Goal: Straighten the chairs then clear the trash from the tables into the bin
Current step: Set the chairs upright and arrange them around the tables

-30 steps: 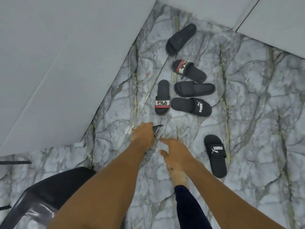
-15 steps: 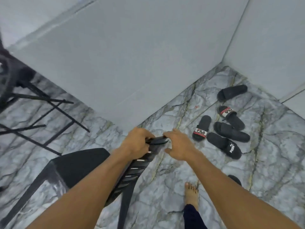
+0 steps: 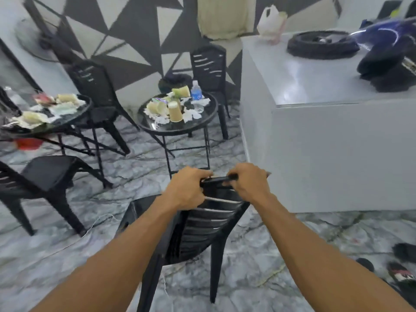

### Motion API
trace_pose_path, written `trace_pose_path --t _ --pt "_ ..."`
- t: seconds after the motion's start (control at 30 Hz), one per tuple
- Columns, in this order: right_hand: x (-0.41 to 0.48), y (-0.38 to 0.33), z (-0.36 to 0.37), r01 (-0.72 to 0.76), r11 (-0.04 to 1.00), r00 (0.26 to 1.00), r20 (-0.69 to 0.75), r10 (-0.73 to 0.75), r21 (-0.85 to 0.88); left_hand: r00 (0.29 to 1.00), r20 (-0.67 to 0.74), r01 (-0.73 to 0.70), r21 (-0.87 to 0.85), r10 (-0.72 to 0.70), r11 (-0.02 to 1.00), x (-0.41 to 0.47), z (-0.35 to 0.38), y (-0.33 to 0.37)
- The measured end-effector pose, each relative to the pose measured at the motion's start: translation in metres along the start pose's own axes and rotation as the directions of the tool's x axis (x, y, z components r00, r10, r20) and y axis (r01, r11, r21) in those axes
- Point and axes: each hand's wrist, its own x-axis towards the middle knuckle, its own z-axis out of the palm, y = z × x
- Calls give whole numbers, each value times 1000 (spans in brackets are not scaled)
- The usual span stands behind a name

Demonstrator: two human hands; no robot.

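Both hands are on the top rail of a black slatted chair (image 3: 211,224), seen from behind its back. The left hand (image 3: 186,188) is curled tight over the rail's left end, fingers wrapped round to the front. The right hand (image 3: 249,183) is clamped the same way on the right end, knuckles up. The chair stands on the marble floor (image 3: 292,255), seat pointing toward a round black table (image 3: 177,131), near it but not touching. The table top is heaped with trash: crumpled white paper, a brown paper cup (image 3: 175,111) standing, paler cups on their sides, and a clear bottle (image 3: 196,95) with a blue label, print too blurred to read. A far chair (image 3: 209,64) sits behind that table, against the black-and-white triangle wall. The left table (image 3: 87,108) is also covered in paper and cups. A near chair (image 3: 45,174) is at the left edge. A dark round tub (image 3: 177,81) behind the table is possibly the bin; the view is too soft to be sure. A white block (image 3: 337,143) at right carries a white bag (image 3: 271,21). At bottom right lie dark slides (image 3: 403,274); one strap shows a red-and-white band, lettering not legible.
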Motion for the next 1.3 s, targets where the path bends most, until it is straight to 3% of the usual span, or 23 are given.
trace_pose_path --t 0.13,0.33,0.5,0.63,0.73,0.9,1.1,1.3 --pt "15 -71 7 90 994 996 23 -89 -67 976 -206 82 79 -64 993 -37 -7 -34" --pt "47 -94 12 127 989 979 152 -136 72 980 -190 -68 -19 64 997 -42 -35 -110" --pt "104 -113 13 197 976 964 203 -174 -95 990 -118 73 -58 -79 996 -5 -85 -158" --pt "157 -106 20 140 989 977 171 -130 -46 980 -114 180 183 -161 967 34 -114 -171" --pt "186 -105 29 120 992 972 197 -127 46 981 -139 171 317 -133 933 67 -116 -171" --pt "220 -111 35 96 993 975 192 -108 73 985 -130 145 262 -113 954 106 -138 -192" --pt "257 -138 32 251 968 964 90 -249 -7 983 -156 127 159 -102 979 110 -167 -226" --pt "266 -146 26 327 937 945 37 -325 -123 972 -231 74 104 -48 992 115 -152 -245"
